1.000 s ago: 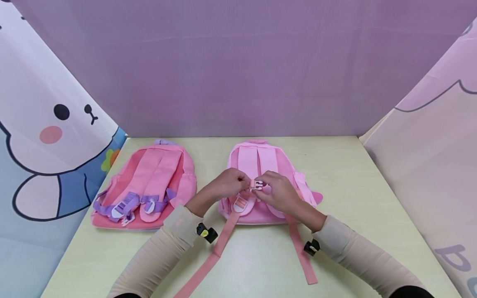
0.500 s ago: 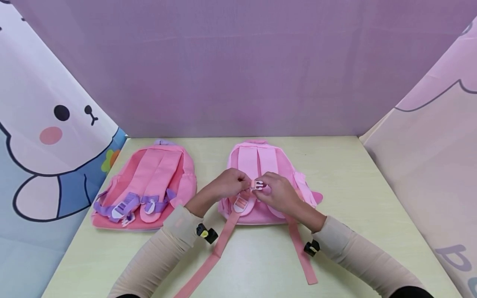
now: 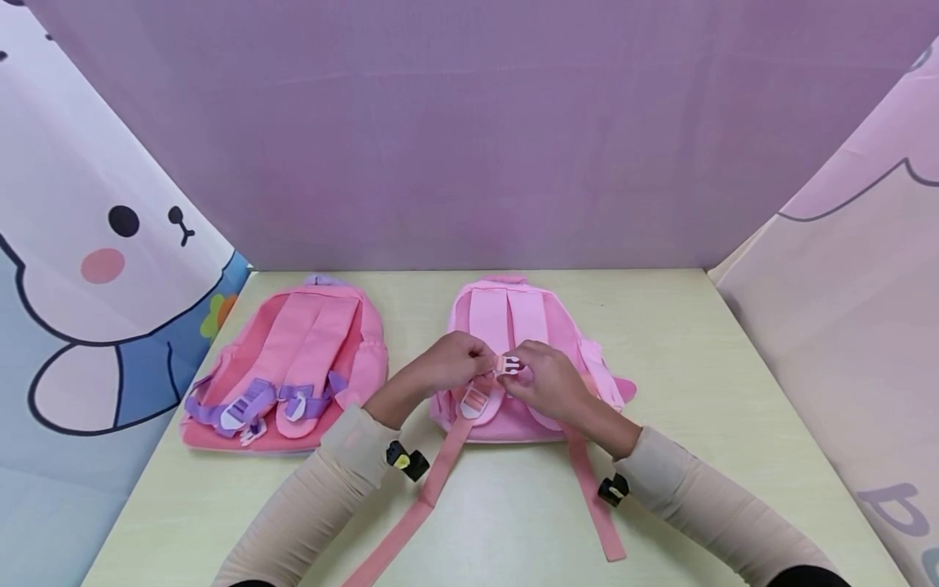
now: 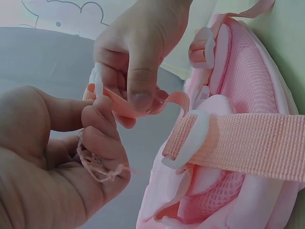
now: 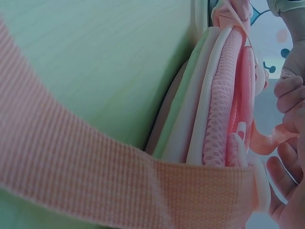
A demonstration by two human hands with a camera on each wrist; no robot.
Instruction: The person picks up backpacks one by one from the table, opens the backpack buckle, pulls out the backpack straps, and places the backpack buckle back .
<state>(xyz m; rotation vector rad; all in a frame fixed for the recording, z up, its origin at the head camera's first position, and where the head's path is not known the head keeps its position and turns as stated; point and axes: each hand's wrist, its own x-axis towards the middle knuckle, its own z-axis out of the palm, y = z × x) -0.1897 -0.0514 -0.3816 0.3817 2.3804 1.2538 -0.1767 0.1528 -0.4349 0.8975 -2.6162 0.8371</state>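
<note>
The left hand pinches the base of a white side-release buckle, whose prongs point right. Curled fingers of that hand also hold a tangle of loose pale threads, seen in the left wrist view. The right hand grips the peach webbing strap with its thumb on top, close to the buckle. Beneath both hands a light pink backpack lies with its shoulder straps up. A white strap adjuster sits below the left hand. In the right wrist view, the right hand is partly cut off.
To the left lies a second, coral-pink backpack with purple straps. Two long peach strap tails, a left tail and a right tail, trail towards the near side of the pale table. A purple partition stands behind.
The buckle has shifted very slightly right in the head view. Both hands keep the same hold, and the backpacks stay where they were.
</note>
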